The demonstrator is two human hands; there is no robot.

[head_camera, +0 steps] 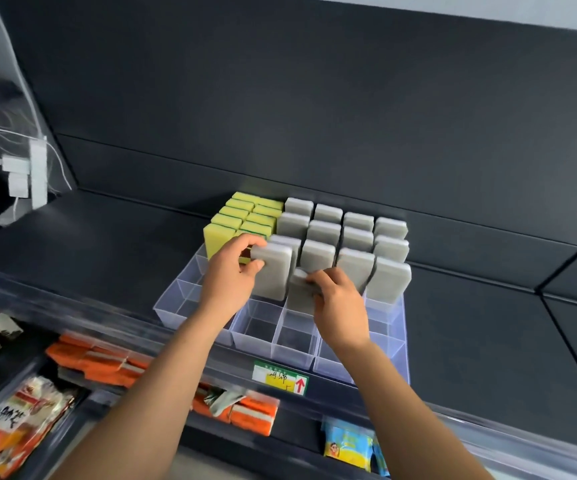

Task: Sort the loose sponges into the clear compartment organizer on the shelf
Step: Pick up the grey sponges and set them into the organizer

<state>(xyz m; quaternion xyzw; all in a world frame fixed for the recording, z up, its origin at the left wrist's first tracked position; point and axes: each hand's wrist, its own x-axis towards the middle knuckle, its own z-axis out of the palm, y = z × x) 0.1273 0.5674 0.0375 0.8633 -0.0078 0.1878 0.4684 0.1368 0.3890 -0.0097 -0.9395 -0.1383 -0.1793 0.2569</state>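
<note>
- Back panel (315, 98) — dark grey, matte, horizontal seams across it.
- Shelf (89, 244) dark grey too, with a clear strip (190, 344) along its front edge.
- Price tag (280, 377) on the strip: green and yellow, red arrow pointing up.
- White power strip (37, 171) far left, plugs and white cables hanging.
- Lower shelf (297, 427): orange packs (100, 362), snack bags (20, 420), blue-yellow pack (347, 446).
- Pale wall (505, 8) above the panel, top right — even light.
</note>
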